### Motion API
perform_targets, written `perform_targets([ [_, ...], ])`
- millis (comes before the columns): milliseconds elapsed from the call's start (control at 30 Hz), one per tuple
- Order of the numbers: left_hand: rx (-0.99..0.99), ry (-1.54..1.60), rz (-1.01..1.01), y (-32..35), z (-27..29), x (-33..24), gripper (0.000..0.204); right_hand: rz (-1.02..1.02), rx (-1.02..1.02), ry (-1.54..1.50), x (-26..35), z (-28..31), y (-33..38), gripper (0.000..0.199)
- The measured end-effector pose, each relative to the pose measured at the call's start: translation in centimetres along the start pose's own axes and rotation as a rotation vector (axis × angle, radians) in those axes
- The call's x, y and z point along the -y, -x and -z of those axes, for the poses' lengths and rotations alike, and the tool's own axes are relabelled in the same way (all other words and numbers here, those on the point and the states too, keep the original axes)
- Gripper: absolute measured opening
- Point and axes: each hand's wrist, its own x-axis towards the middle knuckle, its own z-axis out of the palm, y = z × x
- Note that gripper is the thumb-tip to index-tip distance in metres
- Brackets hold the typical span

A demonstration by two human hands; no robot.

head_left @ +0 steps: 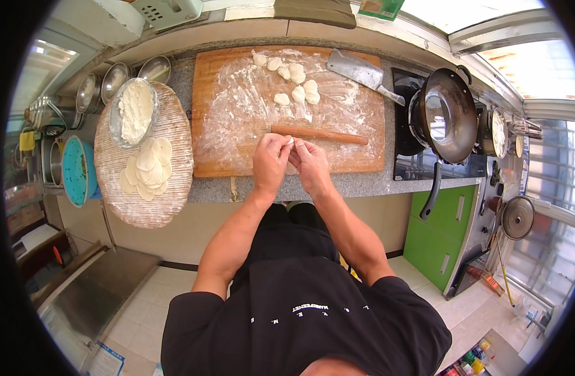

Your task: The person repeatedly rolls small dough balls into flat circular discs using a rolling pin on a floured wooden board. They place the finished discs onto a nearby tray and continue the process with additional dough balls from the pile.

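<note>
Over the front edge of a floury wooden board [225, 150], my left hand [271, 163] and my right hand [311, 166] meet with fingertips together. Both are closed, pinching a small piece of white dough [291, 141] that the fingers mostly cover. A wooden rolling pin [337, 135] lies just beyond them, slanting to the right. Several small dough pieces [297, 76] sit farther back on the board. A cleaver [356, 70] rests at its far right corner, the handle sticking out past the edge.
Left of the board, a round floury mat [121, 203] bears a glass bowl of flour [137, 113] and several flat dough wrappers [151, 164]. A turquoise basin [77, 169] is farther left. At right, a wok [450, 113] stands on the stove, its handle [433, 191] jutting past the counter edge.
</note>
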Motion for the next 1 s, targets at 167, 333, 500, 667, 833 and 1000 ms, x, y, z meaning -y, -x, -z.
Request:
perform_targets([
  [167,-0.014,-0.095,-0.112,1.2,0.3,-0.4,0.032,-0.025,0.018,-0.025,0.3,0.6,0.2,0.025],
  [333,0.123,0.357,0.292,1.6,1.4,2.1,0.035,-0.076,0.071,-0.038,-0.4,2.6,-0.9,0.025],
  [500,0.075,0.184,0.278,1.1,1.0,2.8,0.035,-0.008,0.127,0.008,-1.8,1.8,-1.7,0.022],
  [667,0.017,0.428,0.499,1.3,-0.1,4.1,0.032,0.167,0.143,0.408,-2.3,1.5,-1.7,0.032],
  [833,0.054,0.740,0.699,0.6,0.4,3.8,0.024,0.351,0.070,0.945,-0.1,-0.3,0.3,0.035],
  [1000,0.091,0.924,0.820,0.3,0.7,4.1,0.017,0.458,0.030,0.970,0.1,-0.1,0.2,0.032],
])
